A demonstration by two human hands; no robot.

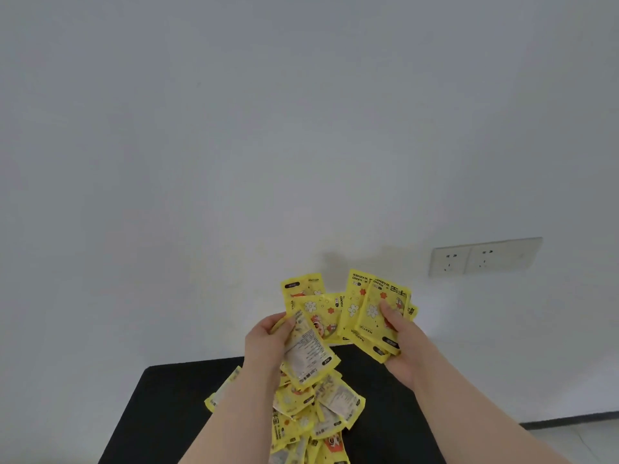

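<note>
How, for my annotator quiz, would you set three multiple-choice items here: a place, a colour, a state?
1. Where does the loose pile of packets lie? A. black table B. drawer C. chair
2. The packets' main colour? A. blue B. yellow C. green
3. The right hand is: A. idle B. pressing wood C. gripping a fan of packets
Answers: 1 A, the pile rests on the dark tabletop; 2 B, all wrappers are yellow; 3 C, its thumb pinches the fan.
</note>
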